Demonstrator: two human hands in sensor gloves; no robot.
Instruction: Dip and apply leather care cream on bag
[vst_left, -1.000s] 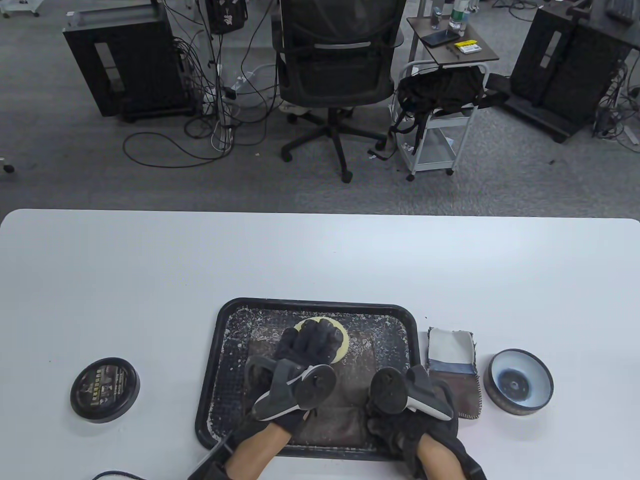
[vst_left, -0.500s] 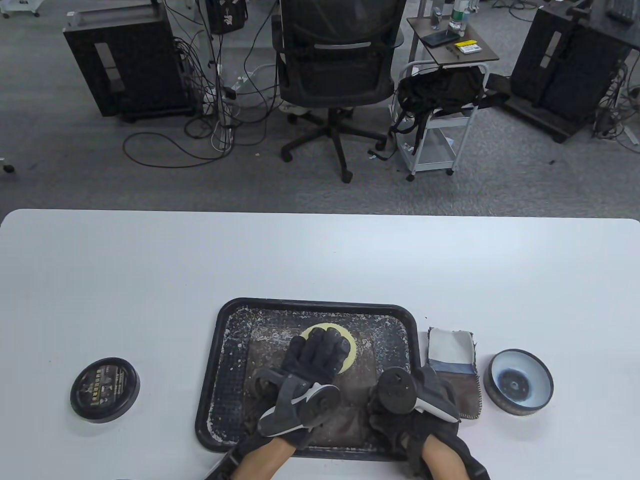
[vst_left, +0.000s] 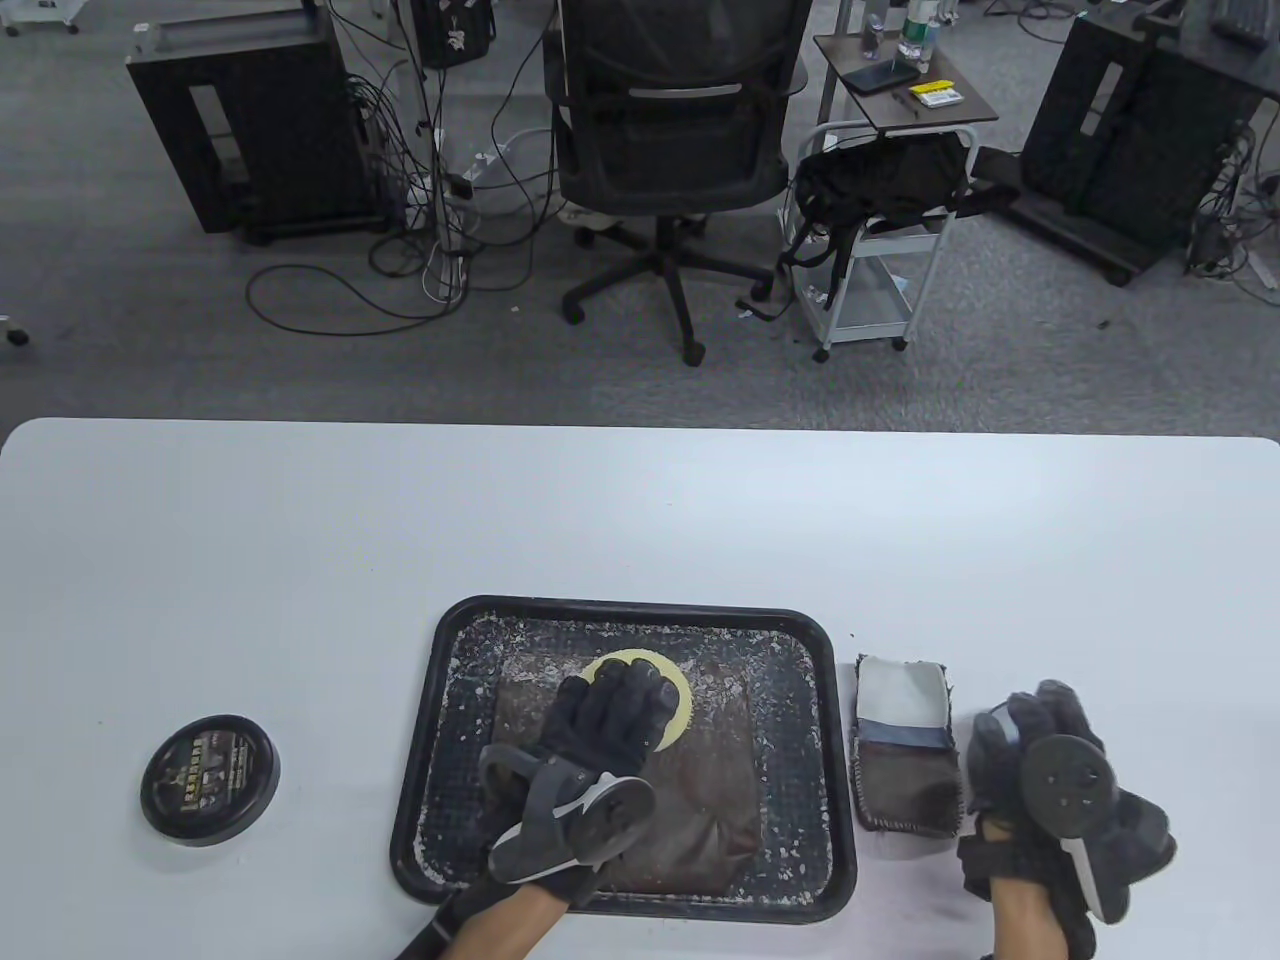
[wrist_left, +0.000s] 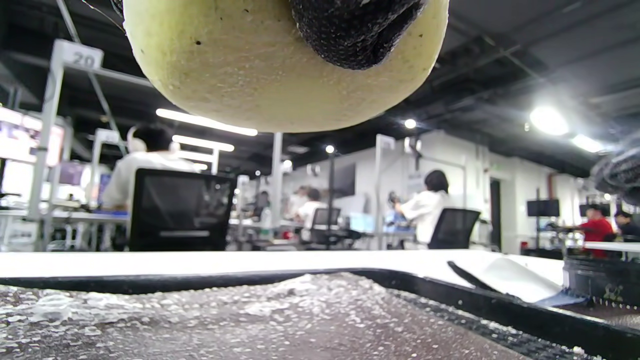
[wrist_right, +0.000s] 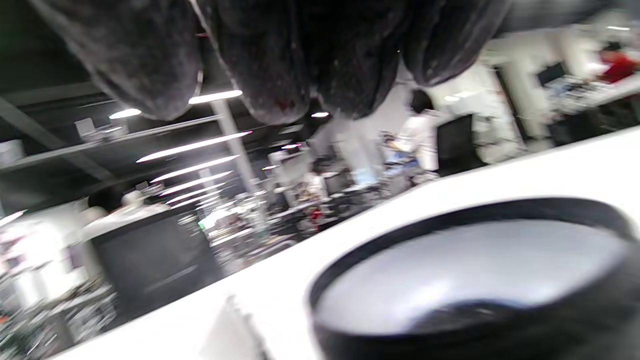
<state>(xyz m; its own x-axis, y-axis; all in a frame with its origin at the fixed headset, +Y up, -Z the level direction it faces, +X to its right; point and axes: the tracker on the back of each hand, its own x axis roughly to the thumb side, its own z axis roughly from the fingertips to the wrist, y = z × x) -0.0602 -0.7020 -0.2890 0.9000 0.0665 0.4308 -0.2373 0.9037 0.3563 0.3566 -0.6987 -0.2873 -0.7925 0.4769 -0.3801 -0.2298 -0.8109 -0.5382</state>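
Observation:
A brown leather bag (vst_left: 710, 790) lies flat in a black tray (vst_left: 640, 607). My left hand (vst_left: 625, 700) holds a round yellow sponge pad (vst_left: 675, 690) down on the bag's far part. The left wrist view shows a fingertip curled over the sponge pad (wrist_left: 250, 65), just above the cream-flecked bag (wrist_left: 250, 320). My right hand (vst_left: 1040, 715) hovers to the right of the tray, over the open cream jar (wrist_right: 475, 280), hiding most of it from above. Its fingers (wrist_right: 260, 60) hang loosely above the jar's rim and hold nothing.
The jar's black lid (vst_left: 210, 780) lies on the white table left of the tray. A folded cloth swatch (vst_left: 903, 740) sits between the tray and the jar. An office chair (vst_left: 670, 150) and a cart stand beyond the table's far edge.
My right hand left the bag's near right corner and moved right, over the cream jar. The left hand kept the sponge on the bag, shifting it slightly back and forth.

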